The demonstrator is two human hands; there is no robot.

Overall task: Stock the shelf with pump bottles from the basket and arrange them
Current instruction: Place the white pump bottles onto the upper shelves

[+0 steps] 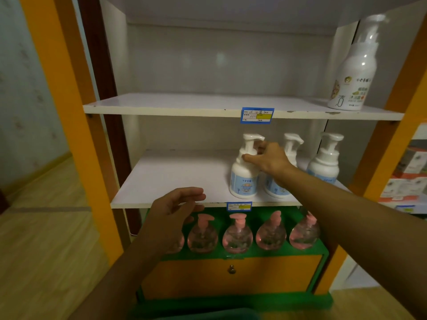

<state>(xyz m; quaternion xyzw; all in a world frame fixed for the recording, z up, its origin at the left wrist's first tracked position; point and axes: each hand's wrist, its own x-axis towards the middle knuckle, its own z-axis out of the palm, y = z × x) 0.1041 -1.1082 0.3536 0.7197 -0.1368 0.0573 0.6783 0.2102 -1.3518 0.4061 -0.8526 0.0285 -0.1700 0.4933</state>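
Pinching the pump neck of the leftmost white pump bottle (243, 175) with my right hand (269, 158), I am seating it mid-frame on the middle shelf (166, 179); it is needing alignment with its two neighbours. My left hand (175, 204) is hovering relaxed, holding nothing. The basket is lying out of view.

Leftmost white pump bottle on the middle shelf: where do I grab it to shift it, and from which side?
Grip the narrow neck under the pump head of the leftmost white pump bottle, coming from its right front, as the right hand does now. The bottle stands upright, and its body looks wider than the neck.
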